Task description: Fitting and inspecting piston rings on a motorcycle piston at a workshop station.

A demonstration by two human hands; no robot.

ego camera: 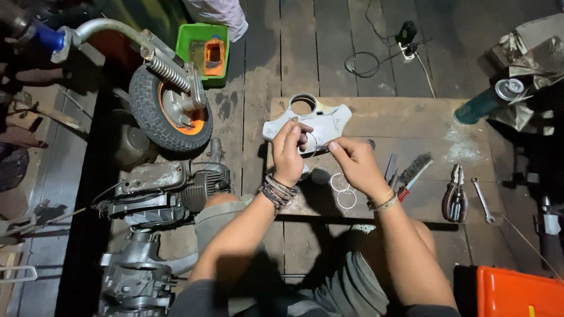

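- Pale grey metal, a flat bracket plate [317, 123] with a round hole at its far end, lies near the far left corner of the worn wooden board [435, 111] in front of you.
- Your left hand [289, 154] is closed in a pinch over the plate's near edge, thumb and fingertips pressed together on a small part too tiny to make out.
- Your right hand [355, 164] sits just beside the left, its fingers [336, 147] pinching a thin wire ring [312, 142] held against the plate; the two hands almost touch.
- Two more thin metal rings [343, 190] rest flat on the board, just under your right wrist, toward the near edge.
- A wire brush with a red handle [413, 173] lies at an angle to the right of your right hand, near the middle of the board.
- Dark-handled pliers [455, 196] and a small silver spanner [483, 201] lie side by side, apart from each other, near the board's near right corner.
- A green spray can [487, 101] lies on its side at the far right corner.
- Off the board's left edge, on the plank floor, stand a small wheel with an orange hub [170, 111] and a grey engine block [170, 191]; a green plastic tub [202, 50] sits beyond them.
- An orange box [517, 293] shows by your right knee.
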